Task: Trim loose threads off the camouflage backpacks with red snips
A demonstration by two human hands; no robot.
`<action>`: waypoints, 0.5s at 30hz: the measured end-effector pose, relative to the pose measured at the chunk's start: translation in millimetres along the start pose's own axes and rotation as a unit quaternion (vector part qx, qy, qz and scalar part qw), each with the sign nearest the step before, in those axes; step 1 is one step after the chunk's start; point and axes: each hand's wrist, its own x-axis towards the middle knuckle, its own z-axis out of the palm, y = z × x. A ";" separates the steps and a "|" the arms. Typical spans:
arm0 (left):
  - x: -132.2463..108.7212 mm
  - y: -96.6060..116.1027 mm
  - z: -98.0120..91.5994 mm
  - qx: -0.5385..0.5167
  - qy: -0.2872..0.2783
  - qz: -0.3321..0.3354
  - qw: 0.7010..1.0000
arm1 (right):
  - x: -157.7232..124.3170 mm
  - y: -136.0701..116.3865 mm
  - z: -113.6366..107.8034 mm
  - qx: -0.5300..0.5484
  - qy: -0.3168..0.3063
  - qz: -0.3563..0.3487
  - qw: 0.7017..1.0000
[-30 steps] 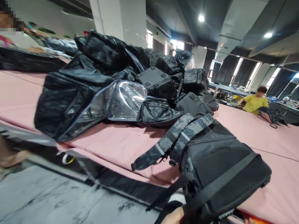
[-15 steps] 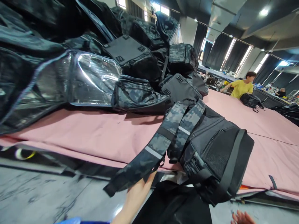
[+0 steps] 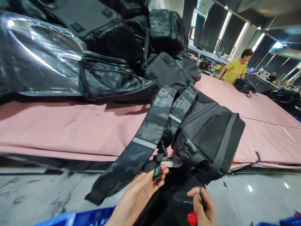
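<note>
A black and grey camouflage backpack (image 3: 207, 128) lies at the front edge of the pink-covered table. Its camouflage shoulder strap (image 3: 148, 135) hangs over that edge towards me. My left hand (image 3: 143, 188) is closed on a small black buckle with a green-marked dial (image 3: 156, 173), beside a black webbing strap. Close by on the right, my right hand (image 3: 204, 204) is closed around a thin dark tool (image 3: 201, 197). Something red (image 3: 192, 218) hangs below those fingers; what kind of tool it is stays unclear.
Several camouflage and black bags (image 3: 117, 77) are heaped on the pink table (image 3: 94, 125), with a shiny clear plastic panel (image 3: 44, 59) at left. A person in yellow (image 3: 235, 70) stands across the table by another black bag (image 3: 244, 86). Something blue (image 3: 94, 216) is at the lower left.
My left hand has gone from beneath the shoulder strap to the small buckle. The right hand has come in from the lower right with the thin tool. The view has shifted.
</note>
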 end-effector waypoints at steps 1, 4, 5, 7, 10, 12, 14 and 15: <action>-0.9 0.7 3.2 -0.007 0.008 -0.002 1.000 | 3.9 -8.0 7.0 -0.021 -0.020 -0.010 1.000; -1.9 1.2 12.6 -0.025 0.027 -0.014 0.999 | 21.5 -31.4 26.0 -0.025 -0.098 -0.017 0.995; -2.5 0.9 15.6 -0.033 0.031 -0.018 0.999 | 27.6 -37.3 32.4 -0.011 -0.124 -0.016 0.992; -3.9 -0.3 21.1 -0.052 0.040 -0.023 0.998 | 37.8 -44.7 45.4 0.027 -0.157 -0.008 0.987; -5.6 -1.0 27.0 -0.070 0.070 -0.019 0.995 | 46.4 -47.2 61.6 0.070 -0.169 0.010 0.983; -5.1 1.2 29.4 -0.070 0.087 -0.020 0.993 | 48.5 -47.1 67.5 0.090 -0.177 0.018 0.980; -3.0 6.0 31.4 -0.073 0.089 -0.021 0.993 | 48.6 -47.6 69.2 0.107 -0.189 0.028 0.976; -1.5 9.1 32.4 -0.075 0.087 -0.023 0.993 | 48.2 -48.3 68.9 0.112 -0.195 0.034 0.974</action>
